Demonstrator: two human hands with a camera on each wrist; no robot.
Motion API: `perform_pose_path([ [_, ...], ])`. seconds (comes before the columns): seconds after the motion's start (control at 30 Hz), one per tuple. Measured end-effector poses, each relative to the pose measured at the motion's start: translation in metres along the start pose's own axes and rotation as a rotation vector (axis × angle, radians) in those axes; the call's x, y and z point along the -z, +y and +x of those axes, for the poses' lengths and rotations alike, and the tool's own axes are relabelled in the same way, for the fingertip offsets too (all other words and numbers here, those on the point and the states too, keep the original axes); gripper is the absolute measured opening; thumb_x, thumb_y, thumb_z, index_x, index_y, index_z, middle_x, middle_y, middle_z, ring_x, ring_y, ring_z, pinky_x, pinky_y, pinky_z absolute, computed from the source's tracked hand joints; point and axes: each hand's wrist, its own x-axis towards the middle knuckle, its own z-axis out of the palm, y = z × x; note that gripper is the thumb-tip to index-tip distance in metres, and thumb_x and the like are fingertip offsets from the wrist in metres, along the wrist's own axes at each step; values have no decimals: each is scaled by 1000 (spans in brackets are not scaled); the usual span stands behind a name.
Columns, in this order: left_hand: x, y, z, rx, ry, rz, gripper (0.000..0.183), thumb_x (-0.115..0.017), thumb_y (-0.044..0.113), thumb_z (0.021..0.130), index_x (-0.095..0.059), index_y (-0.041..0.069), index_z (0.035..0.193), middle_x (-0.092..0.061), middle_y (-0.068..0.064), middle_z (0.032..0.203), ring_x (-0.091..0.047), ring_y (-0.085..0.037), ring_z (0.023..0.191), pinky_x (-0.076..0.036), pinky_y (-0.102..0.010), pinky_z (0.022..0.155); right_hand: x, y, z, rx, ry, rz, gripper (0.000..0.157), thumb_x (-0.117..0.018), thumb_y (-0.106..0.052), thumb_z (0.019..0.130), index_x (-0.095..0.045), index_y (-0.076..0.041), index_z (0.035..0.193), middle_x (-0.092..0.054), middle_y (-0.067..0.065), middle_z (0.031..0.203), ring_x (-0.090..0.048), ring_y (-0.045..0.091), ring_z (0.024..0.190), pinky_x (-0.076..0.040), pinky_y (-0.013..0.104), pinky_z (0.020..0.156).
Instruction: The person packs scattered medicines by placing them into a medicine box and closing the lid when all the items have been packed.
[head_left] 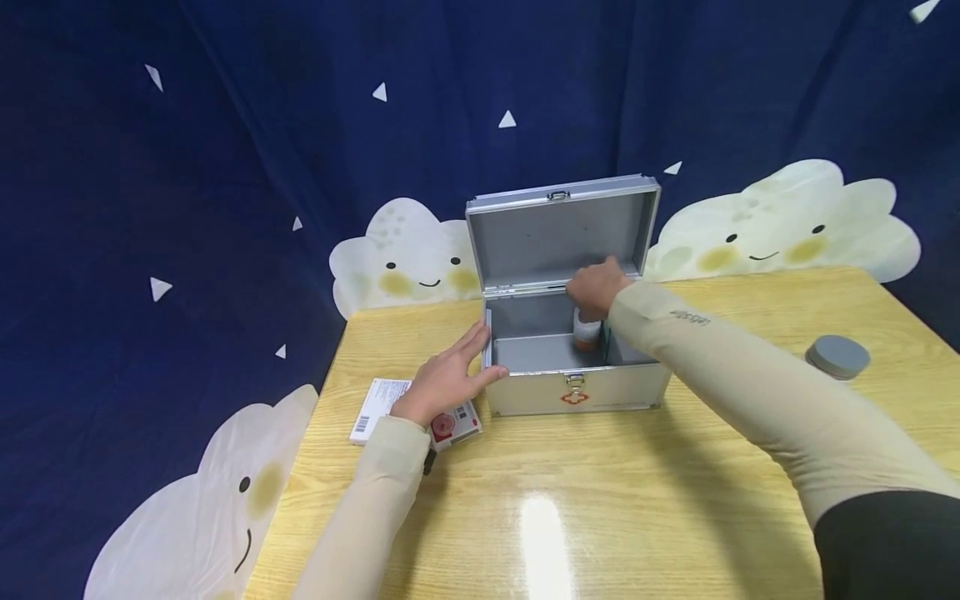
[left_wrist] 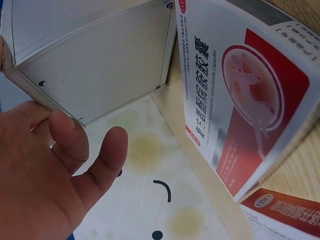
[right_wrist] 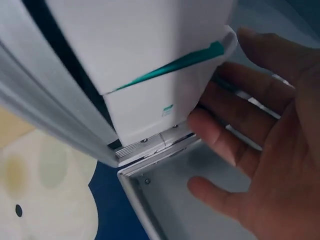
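Two hands of yours are at the metal case. Your left hand (head_left: pixel 453 373) rests at its 9 o'clock edge, fingers stretched out and holding nothing. Your right hand (head_left: pixel 598 287) reaches in toward 1 o'clock with its fingertips hidden from above, and I can't tell whether they grip anything. A white bottle (head_left: pixel 587 332) stands out directly at 6 o'clock from that hand and about 3 o'clock from your left one, down within the case. Seen from your right wrist, a white carton with a green edge (right_wrist: pixel 145 50) is just beside your thumb and fingers; contact there is unclear.

The metal case (head_left: pixel 525 397) bears a small cross emblem (head_left: pixel 575 398) on its front, and its raised lid (head_left: pixel 566 237) leans at 12 o'clock. At 8 o'clock, partly behind your left wrist, lies a red-and-white carton (head_left: pixel 457 425), with a barcoded white carton (head_left: pixel 375 410) farther left. Well apart at 3 o'clock sits a round grey object (head_left: pixel 842 357).

All the tabletop things lie on a light wood-grain table (head_left: pixel 637 500) with a bright reflection toward 6 o'clock. Beyond it hangs a dark blue curtain (head_left: pixel 285 117) printed with white triangles and smiling clouds.
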Motion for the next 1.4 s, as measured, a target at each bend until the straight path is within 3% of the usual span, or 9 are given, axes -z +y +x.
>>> perform_pose_path([
  [0.17, 0, -1, 0, -8, -3, 6, 85, -47, 69, 93, -18, 24, 160, -8, 12, 169, -32, -30, 149, -32, -53, 119, 6, 9, -9, 7, -17, 102, 23, -74, -23, 87, -74, -8, 104, -75, 9, 97, -69, 25, 88, -54, 47, 84],
  [0.27, 0, -1, 1, -8, -5, 10, 85, -47, 69, 93, -19, 24, 160, -8, 11, 169, -31, -29, 150, -32, -53, 119, 12, 19, -16, 3, 3, 205, 30, -72, -23, 89, -73, -8, 114, -75, 12, 107, -71, 26, 92, -58, 45, 82],
  [0.47, 1, 1, 2, -22, 0, 16, 85, -47, 69, 93, -20, 23, 160, -8, 11, 169, -31, -30, 150, -33, -54, 118, 26, 38, -37, -6, 70, 374, 36, -66, -21, 92, -69, -4, 123, -72, 18, 117, -70, 31, 102, -56, 48, 91],
  [0.6, 2, 1, 1, -23, 1, 5, 86, -47, 69, 93, -20, 23, 160, -8, 11, 169, -32, -31, 149, -32, -56, 118, 33, 47, -54, 28, 111, 419, 37, -65, -19, 93, -67, -1, 125, -71, 21, 118, -69, 34, 107, -54, 51, 95],
  [0.87, 0, 0, 1, -16, -1, -1, 87, -47, 70, 92, -20, 23, 160, -8, 11, 169, -31, -30, 150, -30, -55, 119, 38, 56, -93, 70, 185, 436, 35, -65, -21, 93, -68, -2, 123, -73, 18, 116, -70, 32, 103, -54, 51, 91],
  [1.2, 0, 2, 1, -16, 4, 4, 86, -47, 69, 93, -20, 23, 160, -8, 12, 169, -29, -30, 151, -30, -57, 119, 27, 75, -147, -16, 252, 437, 39, -67, -24, 93, -66, -5, 126, -72, 17, 118, -70, 33, 103, -53, 54, 90],
  [1.4, -1, 1, 1, -17, 5, -3, 85, -48, 68, 93, -19, 24, 160, -7, 13, 169, -31, -31, 150, -30, -58, 118, -4, 78, -180, -63, 310, 470, 41, -69, -25, 93, -64, -7, 129, -74, 10, 115, -70, 29, 103, -54, 51, 86],
])
